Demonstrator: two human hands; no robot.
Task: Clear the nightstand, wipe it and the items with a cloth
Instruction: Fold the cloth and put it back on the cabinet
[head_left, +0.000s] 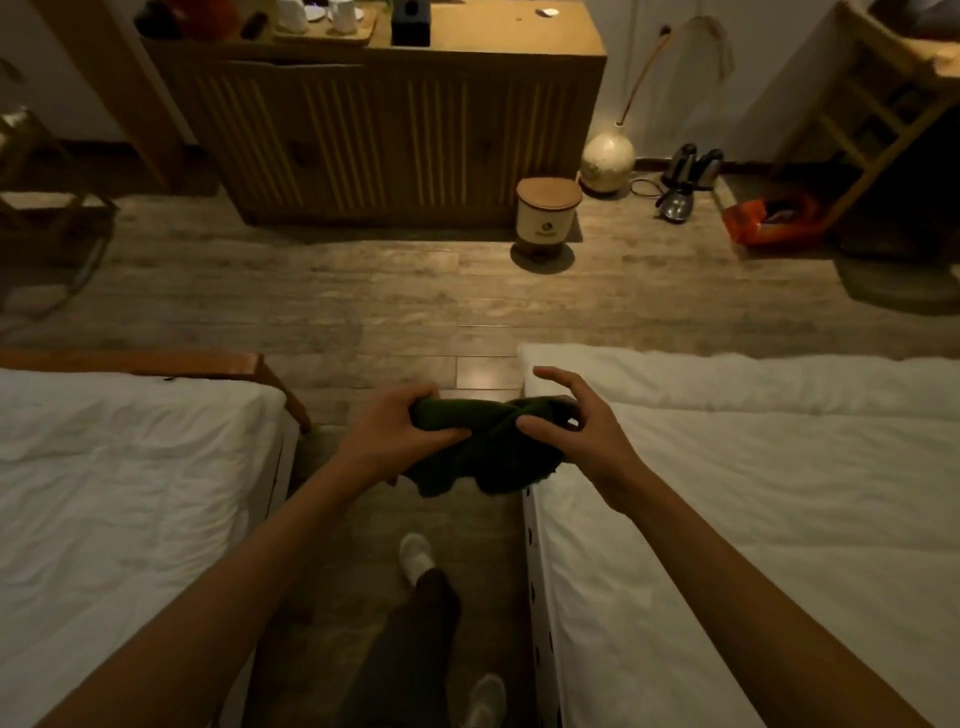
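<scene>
**Dark cloth held between both my hands, over the gap between two beds**

The cloth (483, 447) hangs in front of me at about waist level, stretched between my hands above the wooden floor (363, 301). My left hand (387, 434) has its fingers curled over the cloth's top edge and its thumb under it, gripping the left end. My right hand (576, 423) pinches the right end between the thumb and the lower fingers, while its upper fingers are spread and lifted off the fabric.

The cloth is dark green, thick and soft-looking, like towelling. It is twisted once across the middle between my grips, and its loose lower part droops in two bunched, ragged-edged lobes below my hands.

A white-sheeted bed (130, 467) lies on my left and another bed (753, 467) on my right, its near corner just behind the cloth.
</scene>
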